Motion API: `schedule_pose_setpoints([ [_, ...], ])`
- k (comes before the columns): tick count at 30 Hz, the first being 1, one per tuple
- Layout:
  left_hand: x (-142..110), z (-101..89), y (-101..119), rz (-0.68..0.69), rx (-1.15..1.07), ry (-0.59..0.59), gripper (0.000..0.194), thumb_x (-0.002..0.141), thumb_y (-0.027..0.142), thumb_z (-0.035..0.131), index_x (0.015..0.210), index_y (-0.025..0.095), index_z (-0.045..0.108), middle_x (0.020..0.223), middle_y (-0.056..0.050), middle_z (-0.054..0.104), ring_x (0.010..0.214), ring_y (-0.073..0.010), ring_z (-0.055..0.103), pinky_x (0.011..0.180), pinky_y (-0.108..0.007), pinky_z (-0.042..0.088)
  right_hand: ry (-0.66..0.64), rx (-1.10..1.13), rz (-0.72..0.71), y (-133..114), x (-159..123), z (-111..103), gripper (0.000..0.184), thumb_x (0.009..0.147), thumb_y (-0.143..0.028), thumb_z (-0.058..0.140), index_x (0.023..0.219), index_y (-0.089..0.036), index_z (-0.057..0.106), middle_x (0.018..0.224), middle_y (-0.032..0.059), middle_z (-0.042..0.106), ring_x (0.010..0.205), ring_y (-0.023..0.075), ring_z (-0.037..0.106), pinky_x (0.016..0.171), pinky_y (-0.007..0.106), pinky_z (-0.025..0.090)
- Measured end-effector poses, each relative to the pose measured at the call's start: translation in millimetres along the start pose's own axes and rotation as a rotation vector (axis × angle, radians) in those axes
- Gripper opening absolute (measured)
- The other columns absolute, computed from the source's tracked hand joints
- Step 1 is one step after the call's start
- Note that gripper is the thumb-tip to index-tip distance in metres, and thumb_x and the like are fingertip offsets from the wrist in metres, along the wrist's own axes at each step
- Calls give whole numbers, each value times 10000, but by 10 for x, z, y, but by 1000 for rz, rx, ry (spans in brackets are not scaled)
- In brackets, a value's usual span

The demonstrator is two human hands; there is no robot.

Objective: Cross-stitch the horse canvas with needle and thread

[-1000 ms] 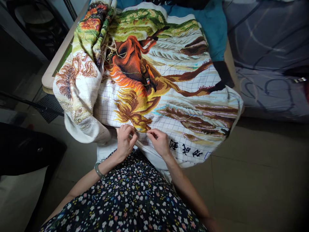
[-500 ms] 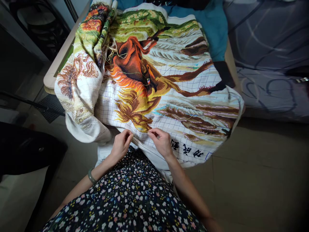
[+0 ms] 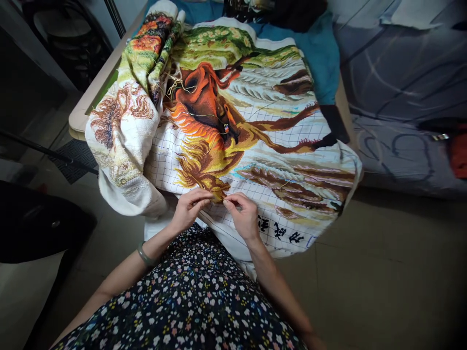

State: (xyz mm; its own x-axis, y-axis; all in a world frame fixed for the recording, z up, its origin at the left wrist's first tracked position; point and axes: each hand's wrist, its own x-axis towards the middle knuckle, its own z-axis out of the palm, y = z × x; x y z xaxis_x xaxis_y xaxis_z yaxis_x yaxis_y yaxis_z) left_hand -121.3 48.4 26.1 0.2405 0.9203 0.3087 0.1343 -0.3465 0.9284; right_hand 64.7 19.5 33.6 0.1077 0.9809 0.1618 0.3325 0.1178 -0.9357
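A large cross-stitch cloth (image 3: 255, 180) with a gridded white ground and a partly stitched horse picture lies across the table and over my lap. Above its near edge, my left hand (image 3: 190, 209) is closed in a pinch, with a bracelet on that wrist. Just to the right, my right hand (image 3: 243, 214) pinches thumb and forefinger together, its tips close to the left fingertips. Whatever the two pinches hold is too small to make out. Beyond them is the yellow-brown stitched mane (image 3: 200, 160), and loose yellowish threads (image 3: 178, 86) lie farther up the cloth.
A rolled, bunched part of the cloth (image 3: 126, 141) hangs over the left table edge (image 3: 82, 109). Teal fabric (image 3: 321, 63) lies beneath at the back. A grey patterned sofa (image 3: 397, 97) stands right, a dark folding chair (image 3: 69, 39) at the back left.
My left hand has moved right and slightly up, bringing its fingertips nearer to my right hand's. The right hand has hardly moved. The view has shifted slightly.
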Motion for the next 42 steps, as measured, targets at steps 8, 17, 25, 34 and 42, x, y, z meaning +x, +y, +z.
schedule_pose_setpoints([
  [8, -10, -221, -75, 308, 766, 92, 152, 934, 189, 573, 822, 195, 676, 767, -35, 654, 748, -165, 520, 697, -303, 404, 3, 117, 92, 57, 7, 32, 94, 837, -261, 659, 810, -183, 705, 774, 19, 656, 709, 152, 592, 661, 272, 470],
  [17, -10, -250, 8, 84, 563, -21, 172, 946, 245, 536, 824, 185, 642, 923, -60, 614, 832, -160, 558, 729, -280, 440, 39, 196, 190, 65, 49, 57, 182, 801, -293, 678, 934, -183, 736, 816, 37, 703, 737, 168, 639, 701, 294, 521],
  [25, 113, -113, 166, -298, -210, -215, 448, 957, 466, 492, 677, 147, 633, 781, -64, 669, 545, -102, 503, 514, -248, 397, -4, 223, 230, -1, 52, 52, 238, 790, -304, 676, 992, -195, 738, 795, 17, 681, 720, 152, 631, 710, 291, 544],
  [34, 59, -183, -9, 282, 564, 47, 161, 943, 181, 549, 916, 201, 707, 828, -52, 691, 776, -168, 563, 714, -301, 461, 26, 389, 381, -37, 79, 77, 233, 683, -362, 817, 745, -180, 686, 651, 11, 693, 601, 157, 662, 610, 290, 559],
  [42, 15, -214, 42, 41, 581, -17, 196, 956, 260, 525, 816, 193, 644, 786, -38, 623, 745, -164, 536, 695, -286, 415, -19, 566, 319, -176, 175, 242, 229, 687, -351, 835, 757, -182, 697, 724, 23, 734, 627, 151, 676, 640, 295, 579],
])
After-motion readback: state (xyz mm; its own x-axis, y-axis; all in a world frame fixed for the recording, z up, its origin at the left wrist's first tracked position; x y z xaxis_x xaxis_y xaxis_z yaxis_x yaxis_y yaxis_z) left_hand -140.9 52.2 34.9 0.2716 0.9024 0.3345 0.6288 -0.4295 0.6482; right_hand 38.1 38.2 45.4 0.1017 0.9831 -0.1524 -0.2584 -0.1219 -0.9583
